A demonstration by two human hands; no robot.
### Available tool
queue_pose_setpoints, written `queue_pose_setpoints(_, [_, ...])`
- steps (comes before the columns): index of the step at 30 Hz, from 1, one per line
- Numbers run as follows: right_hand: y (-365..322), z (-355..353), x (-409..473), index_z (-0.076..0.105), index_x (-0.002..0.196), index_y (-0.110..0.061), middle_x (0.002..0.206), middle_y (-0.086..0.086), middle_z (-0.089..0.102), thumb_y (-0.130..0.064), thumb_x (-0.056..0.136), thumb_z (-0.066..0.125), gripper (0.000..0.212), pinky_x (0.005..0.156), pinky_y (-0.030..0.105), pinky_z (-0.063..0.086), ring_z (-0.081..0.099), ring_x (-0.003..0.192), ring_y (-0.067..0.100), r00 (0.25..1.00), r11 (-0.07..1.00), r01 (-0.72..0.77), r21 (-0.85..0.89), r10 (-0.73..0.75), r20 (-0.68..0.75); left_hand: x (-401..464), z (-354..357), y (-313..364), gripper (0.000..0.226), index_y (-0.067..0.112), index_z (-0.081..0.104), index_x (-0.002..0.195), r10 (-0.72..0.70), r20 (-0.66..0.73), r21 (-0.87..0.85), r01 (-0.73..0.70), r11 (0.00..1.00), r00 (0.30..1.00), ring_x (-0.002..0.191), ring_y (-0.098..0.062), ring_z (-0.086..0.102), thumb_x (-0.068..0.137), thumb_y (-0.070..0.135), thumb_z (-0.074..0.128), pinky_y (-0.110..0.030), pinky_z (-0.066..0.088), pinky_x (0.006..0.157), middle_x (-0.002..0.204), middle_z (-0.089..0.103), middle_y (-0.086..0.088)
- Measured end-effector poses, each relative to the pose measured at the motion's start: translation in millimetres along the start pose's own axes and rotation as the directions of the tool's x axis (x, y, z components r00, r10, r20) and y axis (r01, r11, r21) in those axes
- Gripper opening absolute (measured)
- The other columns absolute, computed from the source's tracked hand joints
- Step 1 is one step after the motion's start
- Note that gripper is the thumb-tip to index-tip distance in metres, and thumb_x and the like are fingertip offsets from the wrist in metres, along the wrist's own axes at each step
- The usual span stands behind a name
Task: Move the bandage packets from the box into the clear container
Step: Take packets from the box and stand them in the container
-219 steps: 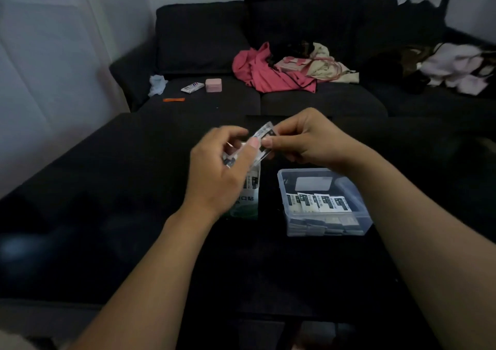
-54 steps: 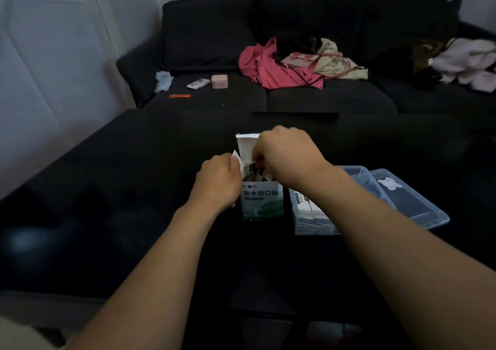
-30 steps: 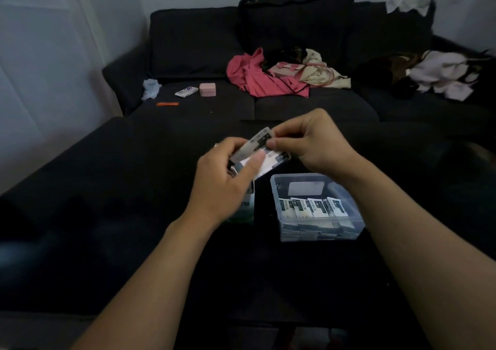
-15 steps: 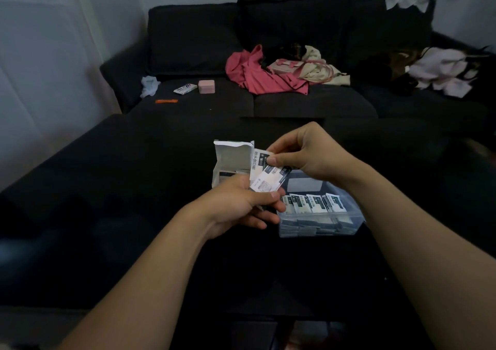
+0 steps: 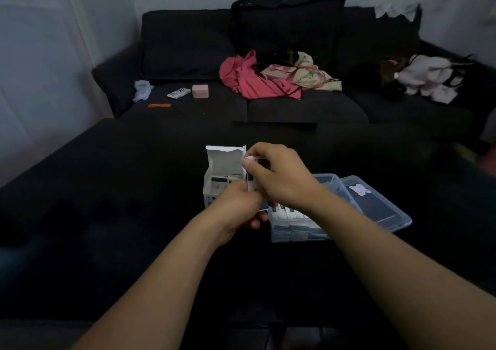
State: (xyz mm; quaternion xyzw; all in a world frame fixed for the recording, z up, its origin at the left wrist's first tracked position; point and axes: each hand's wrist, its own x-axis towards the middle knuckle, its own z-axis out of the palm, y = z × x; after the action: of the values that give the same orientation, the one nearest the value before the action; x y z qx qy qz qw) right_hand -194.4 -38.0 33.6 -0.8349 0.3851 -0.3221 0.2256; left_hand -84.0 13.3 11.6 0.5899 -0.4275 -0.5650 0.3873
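one open box (image 5: 224,174), one clear container (image 5: 300,225); right hand (image 5: 279,178) pinches packet (image 5: 252,172), left hand (image 5: 239,204) grips it lower; both hands now lower, nearer box.

Right hand (image 5: 279,178) pinches a packet (image 5: 252,180) (partly hidden) beside the box (image 5: 222,167).

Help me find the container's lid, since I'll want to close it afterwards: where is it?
In the head view, the clear lid lies on the dark surface at right, against the far right side of the clear container.
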Motion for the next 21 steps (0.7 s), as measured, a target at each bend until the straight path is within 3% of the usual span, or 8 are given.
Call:
queue_pose_setpoints(5, [2,1,-3,0.063,0.107,-0.017,0.096,-0.001,0.064,-0.032,0.100,0.055,0.019,0.077,0.033,0.050,0.059,0.086,0.013,0.998,0.987,0.069,-0.142,-0.067,0.021,4,12,1,0.016,0.015,0.062,0.092,0.077,-0.201,0.186,-0.039,0.982,0.977,0.055,-0.016,0.051,0.102,0.014,0.049,-0.027,0.040,0.048,0.073,0.062,-0.007])
queue_pose_setpoints(8, [2,-14,-6,0.067,0.117,-0.015,0.102,-0.002,0.069,-0.022,0.104,0.048,0.025,0.076,0.024,0.047,0.062,0.090,0.010,0.993,0.988,0.114,-0.107,-0.114,0.004,6,17,-1,0.031,0.016,0.063,0.071,0.247,-0.299,0.217,-0.186,0.958,0.922,0.054,-0.016,0.053,0.100,0.021,0.055,-0.028,0.040,0.053,0.062,0.061,-0.003])
queue_pose_setpoints(11, [8,-33,-5,0.070,0.120,-0.012,0.103,-0.004,0.073,-0.015,0.104,0.049,0.026,0.083,0.024,0.051,0.065,0.091,0.007,0.995,0.994,0.098,-0.050,-0.099,-0.011,8,20,-2,0.037,0.018,0.063,0.064,0.431,-0.331,0.340,-0.320,0.885,0.840,0.051,-0.010,0.057,0.097,0.034,0.060,-0.027,0.041,0.054,0.057,0.064,0.001])
queue_pose_setpoints(14, [17,-44,-4,0.071,0.113,-0.015,0.095,-0.003,0.073,-0.017,0.102,0.053,0.021,0.082,0.036,0.057,0.068,0.087,0.011,0.994,0.998,0.055,0.032,-0.058,0.096,10,23,-3,0.032,0.019,0.066,0.071,0.489,-0.283,0.362,-0.380,0.851,0.825,0.044,-0.002,0.057,0.098,0.037,0.061,-0.024,0.042,0.052,0.058,0.067,-0.001])
queue_pose_setpoints(16, [21,-46,-3,0.069,0.110,-0.015,0.095,-0.001,0.071,-0.015,0.100,0.056,0.016,0.083,0.040,0.057,0.068,0.088,0.014,0.989,0.998,0.050,0.039,-0.055,0.139,12,23,-3,0.028,0.018,0.068,0.081,0.499,-0.260,0.404,-0.377,0.834,0.826,0.052,-0.003,0.062,0.099,0.038,0.060,-0.026,0.046,0.054,0.064,0.070,-0.002])
queue_pose_setpoints(19, [23,-46,-4,0.066,0.102,-0.008,0.093,0.005,0.071,-0.008,0.097,0.060,0.008,0.080,0.038,0.058,0.068,0.085,0.017,0.987,0.997,0.065,0.048,-0.072,0.146,14,24,-3,0.021,0.019,0.066,0.088,0.514,-0.237,0.454,-0.374,0.809,0.824,0.065,-0.011,0.066,0.097,0.037,0.062,-0.030,0.050,0.060,0.073,0.070,-0.001])
queue_pose_setpoints(21, [25,-50,-3,0.066,0.102,-0.006,0.092,0.007,0.071,-0.005,0.097,0.059,0.009,0.073,0.027,0.058,0.069,0.081,0.013,0.989,0.995,0.011,0.095,-0.025,0.143,13,23,-2,0.015,0.021,0.065,0.096,0.506,-0.201,0.457,-0.377,0.806,0.839,0.073,-0.013,0.067,0.093,0.035,0.069,-0.029,0.053,0.062,0.082,0.070,0.001])
